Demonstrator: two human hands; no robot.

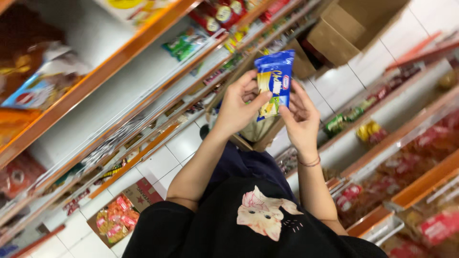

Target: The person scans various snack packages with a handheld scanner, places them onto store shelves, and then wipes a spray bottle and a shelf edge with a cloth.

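A small blue and yellow snack packet (273, 81) is held up between both hands in the shop aisle. My left hand (237, 107) grips its left edge, thumb across the front. My right hand (300, 117) holds the right edge with the fingers behind it; a thin bracelet circles that wrist. Below the hands an open brown cardboard box (256, 136) rests against my lap. I wear a black top with a pale cat picture (264, 215).
Orange-edged shelves (114, 62) with packaged snacks run along the left, and more shelves (406, 157) of red and yellow packets along the right. A carton of sweets (119, 215) sits on the white tiled floor. Larger cardboard boxes (344, 28) stand farther down the aisle.
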